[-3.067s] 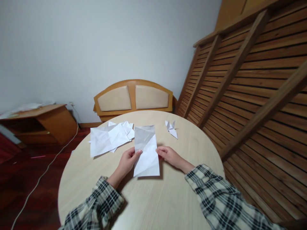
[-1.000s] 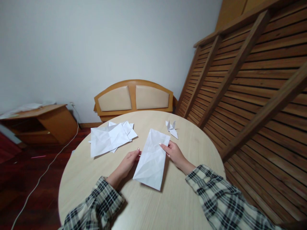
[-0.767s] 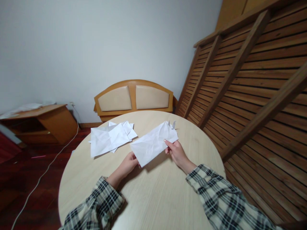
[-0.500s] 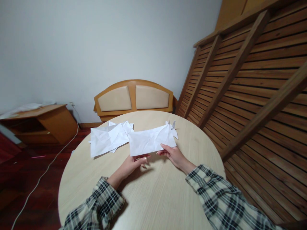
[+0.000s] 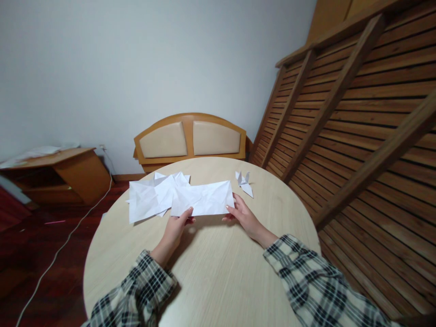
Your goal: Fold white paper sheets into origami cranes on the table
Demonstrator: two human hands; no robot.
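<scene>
A creased, folded white sheet of paper is held lengthwise, left to right, just above the round pale wooden table. My left hand pinches its near left edge. At the near right corner my right hand grips the sheet. Both sleeves are plaid.
A loose pile of creased white papers lies on the table to the left, partly under the held sheet. A small folded paper crane sits at the far right. A chair back stands behind the table; slatted wooden panels lean on the right.
The sheet lay upright on the table between my hands; it has been lifted and turned a quarter so its long side runs left to right, and shifted a little leftward.
</scene>
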